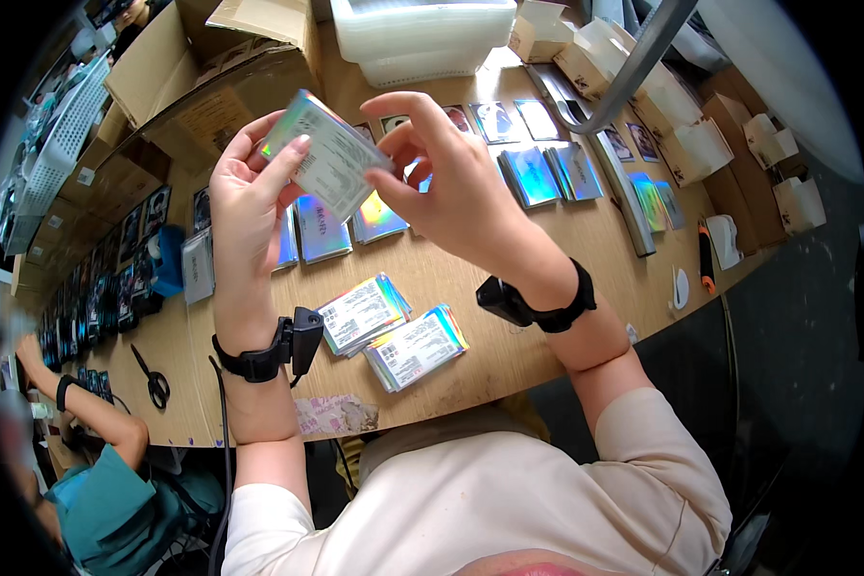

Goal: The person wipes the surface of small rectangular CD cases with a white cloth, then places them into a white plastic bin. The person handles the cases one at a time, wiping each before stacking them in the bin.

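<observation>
My left hand (259, 173) grips a small stack of holographic-edged cards (324, 155), printed side with small writing facing up, its thumb lying across the face. My right hand (439, 165) is at the stack's right corner, thumb and fingers bent around that edge; whether it pinches a card cannot be told. Below the hands, two piles of similar cards lie side by side on the wooden table, the left pile (363, 313) touching or close to the right pile (417, 349). Behind my hands stand rows of shiny card stacks (322, 227), with more (529, 176) at the right.
An open cardboard box (209, 108) and stacked white plastic baskets (425, 36) stand at the back. A metal bar (623, 194) crosses the right side, near an orange-black cutter (705, 255). Black scissors (151, 378) lie left, beside a co-worker's arm (101, 414).
</observation>
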`<state>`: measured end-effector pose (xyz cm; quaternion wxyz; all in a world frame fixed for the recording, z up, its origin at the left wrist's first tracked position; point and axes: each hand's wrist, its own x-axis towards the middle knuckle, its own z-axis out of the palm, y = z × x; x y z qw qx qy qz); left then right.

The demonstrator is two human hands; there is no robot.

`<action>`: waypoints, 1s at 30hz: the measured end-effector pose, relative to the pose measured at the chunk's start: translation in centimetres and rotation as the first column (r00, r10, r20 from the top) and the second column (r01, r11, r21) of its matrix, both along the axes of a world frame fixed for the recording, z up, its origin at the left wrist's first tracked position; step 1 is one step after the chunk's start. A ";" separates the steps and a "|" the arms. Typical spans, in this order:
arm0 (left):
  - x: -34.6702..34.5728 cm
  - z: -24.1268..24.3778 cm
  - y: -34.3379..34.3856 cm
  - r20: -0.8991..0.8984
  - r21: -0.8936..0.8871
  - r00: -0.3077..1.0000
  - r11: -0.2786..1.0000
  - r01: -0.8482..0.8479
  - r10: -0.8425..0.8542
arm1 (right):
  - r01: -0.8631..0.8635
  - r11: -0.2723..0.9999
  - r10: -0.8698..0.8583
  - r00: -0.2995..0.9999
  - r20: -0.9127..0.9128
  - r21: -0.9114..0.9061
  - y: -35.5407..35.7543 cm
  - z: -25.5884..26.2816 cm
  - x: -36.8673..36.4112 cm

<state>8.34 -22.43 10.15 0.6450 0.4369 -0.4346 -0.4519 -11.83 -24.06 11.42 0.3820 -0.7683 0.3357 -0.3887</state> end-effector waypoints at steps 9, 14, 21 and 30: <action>-1.7 -0.6 0.2 0.412 0.082 0.907 0.995 0.063 -0.091 | -0.234 0.827 0.008 0.914 -0.405 -0.511 -1.0 -1.0 -1.1; -2.3 -1.2 0.2 0.401 0.067 0.909 0.993 0.099 -0.117 | -0.263 0.836 0.025 0.895 -0.446 -0.481 -1.1 -1.2 -1.3; -1.1 -1.4 -0.5 0.048 -0.052 0.997 0.997 -0.059 0.061 | -0.062 0.895 -0.044 0.973 -0.225 -0.442 -1.8 -1.1 -1.5; -1.2 -0.8 -0.3 0.031 -0.082 0.999 0.996 0.023 -0.021 | -0.006 1.000 0.003 0.936 0.353 0.005 -3.6 -1.0 -2.8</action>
